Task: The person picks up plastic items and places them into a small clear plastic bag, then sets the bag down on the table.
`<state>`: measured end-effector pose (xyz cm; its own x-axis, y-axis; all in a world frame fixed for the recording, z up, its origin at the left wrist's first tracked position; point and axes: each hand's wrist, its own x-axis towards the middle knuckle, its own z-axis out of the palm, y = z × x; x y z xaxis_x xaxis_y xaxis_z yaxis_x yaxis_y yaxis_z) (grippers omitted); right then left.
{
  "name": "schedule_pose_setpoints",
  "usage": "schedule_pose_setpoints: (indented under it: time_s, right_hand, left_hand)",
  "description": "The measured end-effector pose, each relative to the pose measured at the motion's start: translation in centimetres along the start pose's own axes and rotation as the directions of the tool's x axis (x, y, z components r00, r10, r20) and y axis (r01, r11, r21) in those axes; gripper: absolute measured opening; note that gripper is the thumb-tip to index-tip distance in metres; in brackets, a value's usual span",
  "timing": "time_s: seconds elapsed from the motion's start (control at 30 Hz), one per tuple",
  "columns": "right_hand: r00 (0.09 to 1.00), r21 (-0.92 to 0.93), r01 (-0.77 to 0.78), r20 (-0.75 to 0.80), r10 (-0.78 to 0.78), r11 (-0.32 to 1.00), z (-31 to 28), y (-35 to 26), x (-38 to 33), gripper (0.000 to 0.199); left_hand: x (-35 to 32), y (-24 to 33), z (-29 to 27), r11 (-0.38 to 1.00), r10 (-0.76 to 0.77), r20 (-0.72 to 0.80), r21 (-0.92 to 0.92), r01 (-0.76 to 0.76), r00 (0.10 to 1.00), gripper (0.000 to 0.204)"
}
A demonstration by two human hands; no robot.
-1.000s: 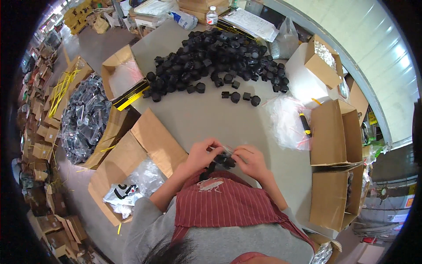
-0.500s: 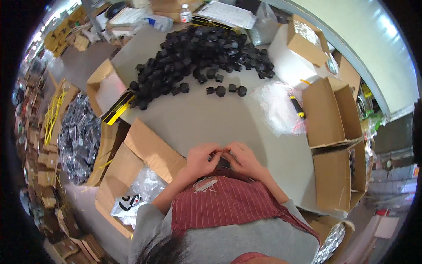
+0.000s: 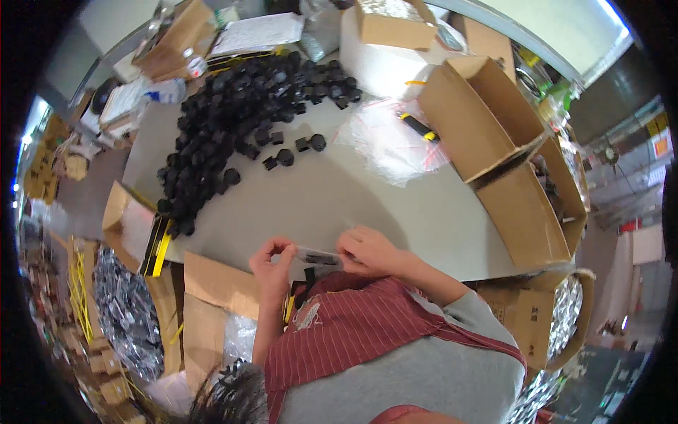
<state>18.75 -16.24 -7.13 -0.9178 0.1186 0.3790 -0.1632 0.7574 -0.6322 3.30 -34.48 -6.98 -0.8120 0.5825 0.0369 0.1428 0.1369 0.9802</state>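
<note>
Clear bag (image 3: 316,257) holding small black parts is pinched at its ends by left hand (image 3: 272,265) and right hand (image 3: 369,251); a slack pinch could spill parts off the table edge (image 3: 395,244).

Your view was bright and even, lit from the upper right where a pale panel (image 3: 565,28) blew out white. The grey table (image 3: 318,198) took soft glare and faint shadows. Fisheye bent every edge, the rim fell black, and the left side dimmed and smeared.
</note>
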Motion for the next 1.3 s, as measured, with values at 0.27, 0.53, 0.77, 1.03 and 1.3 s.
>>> schedule_pose_setpoints:
  time_s: [0.27,0.53,0.77,1.03,1.3]
  right_hand:
    - [0.882,0.510,-0.468,0.218,0.418,0.721,-4.8,-1.0,-2.6,0.009]
    - [0.339,0.622,0.381,-0.782,0.523,0.684,-20.0,0.5,-9.2,0.010]
    - [-0.001,0.242,0.283,-0.968,0.252,0.928,-25.8,2.7,-12.1,0.008]
    - [0.572,0.186,-0.563,-0.616,0.541,0.806,-14.1,18.9,-2.4,0.033]
    - [0.630,-0.304,-0.771,-0.489,0.603,0.559,-7.1,27.4,3.9,0.091]
  left_hand:
    - [2.3,-0.6,3.2,0.964,-0.044,0.165,-0.253,0.086,0.985,0.007]
    - [3.0,-5.8,2.3,0.958,-0.143,0.186,-0.222,0.184,0.972,0.008]
    - [1.4,-9.7,1.9,0.943,-0.260,0.190,-0.160,0.291,0.947,0.007]
    - [0.1,-12.6,3.4,0.938,-0.269,0.291,-0.139,0.319,0.918,0.008]
    - [-1.5,-11.6,2.7,0.937,-0.276,0.127,-0.185,0.296,0.953,0.025]
